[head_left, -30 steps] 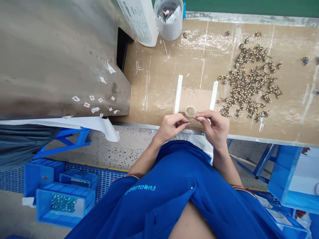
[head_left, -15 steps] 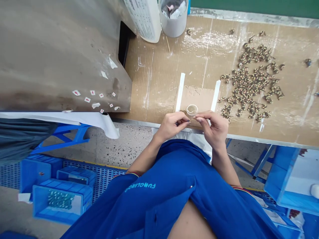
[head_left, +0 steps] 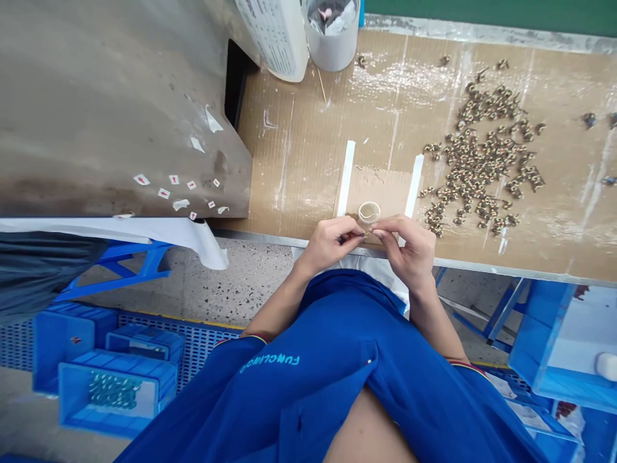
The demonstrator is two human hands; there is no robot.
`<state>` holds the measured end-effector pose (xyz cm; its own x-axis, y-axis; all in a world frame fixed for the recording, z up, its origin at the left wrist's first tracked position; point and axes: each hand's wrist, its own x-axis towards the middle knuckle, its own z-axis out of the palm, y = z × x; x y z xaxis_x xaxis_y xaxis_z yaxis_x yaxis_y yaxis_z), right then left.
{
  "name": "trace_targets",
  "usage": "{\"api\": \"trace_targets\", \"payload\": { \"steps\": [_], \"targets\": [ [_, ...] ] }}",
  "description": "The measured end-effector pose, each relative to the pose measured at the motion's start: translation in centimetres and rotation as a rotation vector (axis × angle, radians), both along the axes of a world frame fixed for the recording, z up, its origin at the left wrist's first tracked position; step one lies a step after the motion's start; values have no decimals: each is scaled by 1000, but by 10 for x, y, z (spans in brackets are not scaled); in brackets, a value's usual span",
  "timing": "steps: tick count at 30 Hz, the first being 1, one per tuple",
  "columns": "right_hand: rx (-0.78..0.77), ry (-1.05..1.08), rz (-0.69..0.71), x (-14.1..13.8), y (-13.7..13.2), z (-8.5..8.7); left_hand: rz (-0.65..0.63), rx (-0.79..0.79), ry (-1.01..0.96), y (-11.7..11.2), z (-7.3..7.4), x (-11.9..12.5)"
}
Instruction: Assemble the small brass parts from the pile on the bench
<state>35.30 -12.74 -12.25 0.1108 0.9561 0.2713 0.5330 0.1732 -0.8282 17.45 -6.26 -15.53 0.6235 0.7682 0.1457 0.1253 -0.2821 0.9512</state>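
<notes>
A: Starting from the left, what is there?

B: A few blue crates [head_left: 110,386] on the floor, below the desk [head_left: 299,161]. At the desk's far edge stands a white cup [head_left: 332,45] with scraps in it.

A: And the hands?

B: Both hover over the near edge of the desk, about its middle. The left hand [head_left: 330,241] has thumb and forefinger pressed together on a small piece [head_left: 367,234], with the other fingers curled under. The right hand [head_left: 409,247] meets it from the other side. Its thumb and forefinger tips pinch the same piece, and the rest are loosely bent.

A: What is the piece?

B: It is too small to tell its shape, only that it is thin and dark. It is held just above the near edge, in front of a little clear ring [head_left: 369,211] that lies on the desk between two white strips [head_left: 346,178].

A: How would it handle?

B: I judge it very light and stiff, probably metal like the bits in the heap [head_left: 482,170] spread toward the desk's right side. Something that small would slip easily and could drop over the edge. It is best taken at its ends with the fingertips, since a fuller grasp would bury it.
</notes>
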Motion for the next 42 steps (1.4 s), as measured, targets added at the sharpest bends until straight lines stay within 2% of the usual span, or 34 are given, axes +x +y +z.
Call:
{"api": "trace_targets", "payload": {
  "steps": [8, 13, 18, 22, 27, 32, 35, 39, 42],
  "targets": [
    [4, -10, 41, 2, 0, 1, -38, 22, -14, 2, 0, -1],
    [42, -13, 2, 0, -1, -3, -33, 74, -23, 1, -1, -1],
    [108, 96, 20, -2, 0, -5, -39, 63, -29, 2, -2, -3],
    [146, 216, -97, 3, 4, -9, -37, 26, -51, 2, -3, -5],
    [227, 79, -218, 5, 13, -19, -43, -10, -57, 3, -2, -6],
    [111, -59, -179, 2, 14, -27, -53, -32, -113, 4, -6, -8],
    [91, -121, -215, 21, 11, -26, -44, -37, -152, 4, -9, -9],
    [47, -308, -397, 68, 8, -20, -32, 12, -186, 4, -11, -8],
    [-47, -434, -371, 93, 10, -17, -34, 23, -192, 5, -10, -7]
  ]
}}
